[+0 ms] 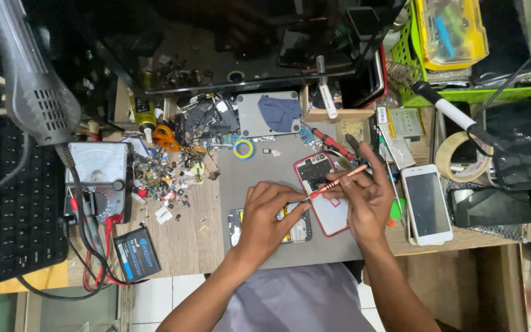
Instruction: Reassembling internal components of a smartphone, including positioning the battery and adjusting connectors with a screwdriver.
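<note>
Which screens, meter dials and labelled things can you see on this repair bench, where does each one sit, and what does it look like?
White phone: right of the right hand, flat, grey blank screen.
Analog meter: left side, pale dial, dark body, red and black leads.
Battery: front left, black slab, blue label.
Dark tablet: far right, black screen.
Opened phone: under the left hand.

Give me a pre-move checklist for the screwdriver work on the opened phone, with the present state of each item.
1. Left hand steadies the opened phone: ok, it rests on top of it.
2. Right hand has a grip on the orange screwdriver: ok.
3. Screwdriver tip seated on a screw: cannot tell, the left hand's fingers hide it.
4. Red back cover set aside: ok, it lies beside the phone on the grey mat.
5. White phone out of the way: ok, it lies apart, to the right.
</note>
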